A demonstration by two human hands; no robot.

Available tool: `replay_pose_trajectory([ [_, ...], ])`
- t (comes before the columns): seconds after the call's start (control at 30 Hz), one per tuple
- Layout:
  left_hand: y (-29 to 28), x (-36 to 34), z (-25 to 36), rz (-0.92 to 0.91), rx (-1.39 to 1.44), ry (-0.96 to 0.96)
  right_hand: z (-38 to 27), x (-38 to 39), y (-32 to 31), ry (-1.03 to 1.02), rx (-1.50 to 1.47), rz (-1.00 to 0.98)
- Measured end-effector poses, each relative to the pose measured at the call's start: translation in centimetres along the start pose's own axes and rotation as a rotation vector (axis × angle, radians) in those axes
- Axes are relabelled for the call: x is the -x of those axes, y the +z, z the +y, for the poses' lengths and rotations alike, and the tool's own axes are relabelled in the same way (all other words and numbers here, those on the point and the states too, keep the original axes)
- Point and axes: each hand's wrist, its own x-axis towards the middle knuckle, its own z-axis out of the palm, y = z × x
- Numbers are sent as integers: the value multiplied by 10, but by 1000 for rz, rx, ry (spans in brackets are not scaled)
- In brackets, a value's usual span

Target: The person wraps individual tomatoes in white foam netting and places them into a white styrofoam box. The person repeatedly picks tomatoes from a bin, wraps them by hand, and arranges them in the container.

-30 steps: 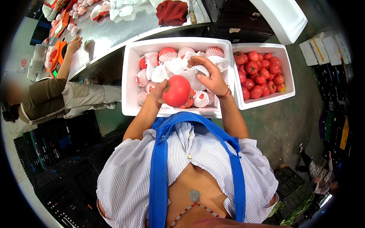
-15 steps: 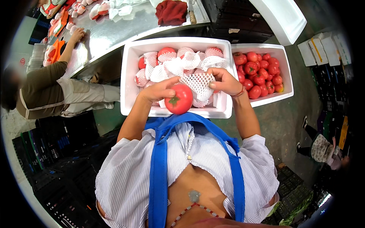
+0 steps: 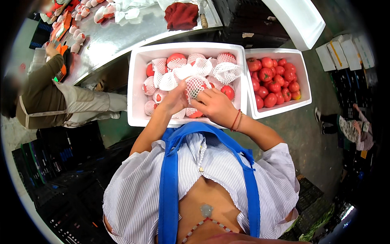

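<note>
My left hand [image 3: 174, 99] and my right hand [image 3: 212, 105] are closed around a red tomato in a white foam mesh sleeve [image 3: 196, 86], my right fingers pressed on its lower right side. Beneath them a white foam box [image 3: 134, 85] holds several tomatoes in mesh sleeves [image 3: 177, 61], with loose white sleeves [image 3: 226, 73] lying on top. To the right, a second foam box [image 3: 306, 77] is full of bare red tomatoes [image 3: 274, 86].
A steel table [image 3: 113, 36] carries wrapped fruit, a red cloth [image 3: 181, 15] and orange trays. A worker [image 3: 44, 97] stands at left; another person [image 3: 349, 126] is at far right. Dark crates [image 3: 53, 171], white cartons [image 3: 337, 55] and an upright foam piece [image 3: 300, 22] surround me.
The bare tomato from my left hand is now inside the mesh sleeve that my right hand held. My right hand moved left onto it. The person at right moved farther up the frame.
</note>
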Motion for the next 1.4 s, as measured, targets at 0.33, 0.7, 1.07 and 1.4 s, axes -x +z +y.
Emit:
replay_pose_trajectory([
  [0.33,1,-7,-1,48,-188,427,42,-4,0,291,53,97],
  [0.7,-5,-13,12,153,416,452,15,-26,51,314,-146,454],
  [1.07,-40,-1,13,51,326,259,5,-52,63,242,-165,432],
  [1.4,-77,20,54,39,325,315,18,-80,98,730,-835,373],
])
